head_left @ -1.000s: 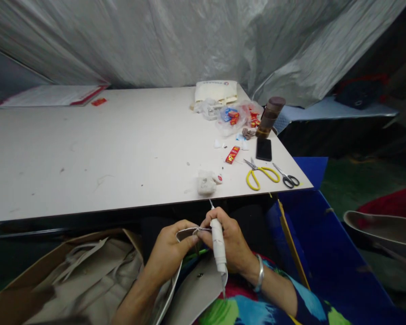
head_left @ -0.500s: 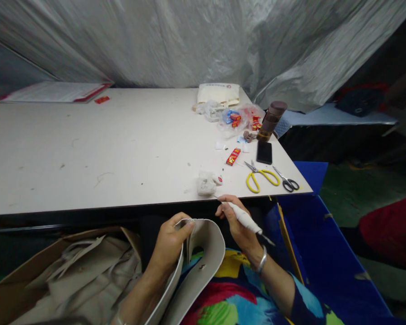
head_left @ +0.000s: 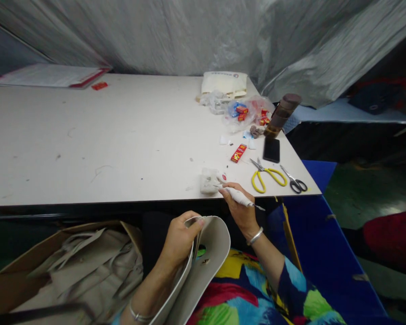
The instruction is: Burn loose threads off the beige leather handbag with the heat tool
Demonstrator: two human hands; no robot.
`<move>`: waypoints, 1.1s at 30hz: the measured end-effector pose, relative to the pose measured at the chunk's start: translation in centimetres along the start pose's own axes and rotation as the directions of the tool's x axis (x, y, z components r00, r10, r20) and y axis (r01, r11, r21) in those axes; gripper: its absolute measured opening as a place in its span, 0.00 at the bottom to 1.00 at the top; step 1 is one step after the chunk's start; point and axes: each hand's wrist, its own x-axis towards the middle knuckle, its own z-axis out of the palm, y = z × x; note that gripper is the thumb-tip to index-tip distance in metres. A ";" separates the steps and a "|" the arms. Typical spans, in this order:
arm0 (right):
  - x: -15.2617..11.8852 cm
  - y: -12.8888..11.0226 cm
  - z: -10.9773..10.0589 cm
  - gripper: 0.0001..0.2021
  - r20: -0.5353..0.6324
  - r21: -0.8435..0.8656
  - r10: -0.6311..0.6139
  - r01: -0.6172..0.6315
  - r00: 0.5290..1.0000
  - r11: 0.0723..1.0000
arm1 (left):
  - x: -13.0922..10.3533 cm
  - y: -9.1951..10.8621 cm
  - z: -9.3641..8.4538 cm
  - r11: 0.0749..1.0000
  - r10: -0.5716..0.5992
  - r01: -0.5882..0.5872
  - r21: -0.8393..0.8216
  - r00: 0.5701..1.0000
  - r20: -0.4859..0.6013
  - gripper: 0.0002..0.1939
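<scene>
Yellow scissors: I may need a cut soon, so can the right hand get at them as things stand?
Probably yes: the yellow scissors lie beside the right hand with bare table between, though it holds a white tool.

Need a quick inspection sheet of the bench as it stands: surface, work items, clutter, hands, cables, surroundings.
Surface: white table, scuffed, with small specks.
Work items: grey-white bag flap on the lap; white-wrapped tool; white lump at the table edge.
Clutter: yellow scissors, small black scissors, phone, brown bottle, red packet, plastic bag of packets.
Hands: left hand grips the flap's edge; right hand holds the tool, tip at the lump.
Cables: nothing seen.
Surroundings: silver sheeting behind; cardboard box of beige pieces at left; blue bin at right.
</scene>
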 end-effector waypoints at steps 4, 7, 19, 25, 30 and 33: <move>0.0 0.1 0.1 0.08 0.027 -0.039 -0.021 0.022 0.999 0.999 | 0.4 -0.7 0.1 1.000 -0.002 0.002 0.000 1.000 0.012 0.17; 0.1 0.3 0.2 0.09 0.039 -0.051 -0.012 0.014 0.999 0.999 | 0.4 -0.8 0.2 0.999 -0.026 0.027 -0.034 0.999 0.035 0.17; 0.6 0.6 0.9 0.10 0.111 -0.055 0.040 -0.034 0.993 0.998 | 0.4 -0.6 -0.1 0.994 -0.063 0.067 -0.082 0.996 0.061 0.16; 0.9 0.6 1.0 0.12 0.114 -0.072 0.051 -0.043 0.992 0.996 | 0.4 -1.0 -0.3 0.994 -0.062 0.070 -0.080 0.993 0.096 0.16; 1.3 0.2 0.5 0.12 0.117 -0.026 0.050 -0.047 0.992 0.999 | 0.3 -1.1 -0.3 0.997 -0.046 0.051 -0.051 0.994 0.101 0.15; 0.8 -0.5 -0.2 0.14 0.079 0.083 0.115 -0.122 0.990 0.989 | 0.2 -1.0 -0.1 0.997 -0.052 0.057 -0.048 0.993 0.104 0.15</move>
